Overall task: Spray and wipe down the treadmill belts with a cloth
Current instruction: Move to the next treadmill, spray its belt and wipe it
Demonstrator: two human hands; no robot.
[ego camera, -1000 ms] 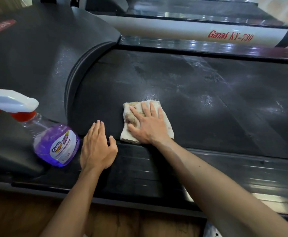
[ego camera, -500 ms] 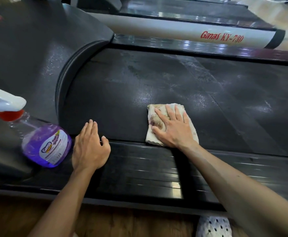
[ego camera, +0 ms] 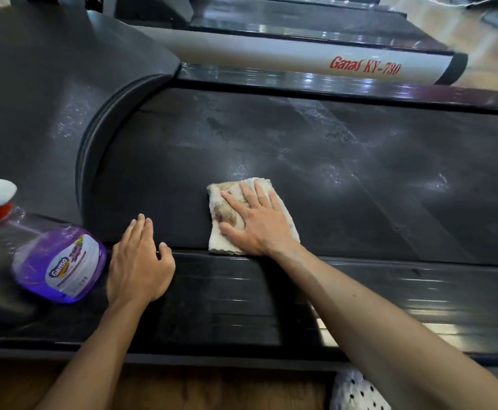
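Observation:
A folded, stained white cloth (ego camera: 224,247) lies on the black treadmill belt (ego camera: 345,173), near its front edge. My right hand (ego camera: 256,220) presses flat on the cloth with straight, spread fingers. My left hand (ego camera: 139,261) rests flat on the side rail (ego camera: 242,297), fingertips at the belt's edge. A spray bottle (ego camera: 58,261) of purple liquid with a red collar and white trigger lies tilted on the rail, just left of my left hand. Wet streaks shine on the belt.
The dark motor cover (ego camera: 49,99) rises at the left. A second treadmill with a white side rail (ego camera: 301,59) marked in red letters stands behind. Wooden floor (ego camera: 182,389) runs along the bottom; a dotted white shoe (ego camera: 357,392) shows at lower right.
My right hand slid the cloth to the right along the belt's front edge, then a little back to the left. My left hand and the bottle have stayed put.

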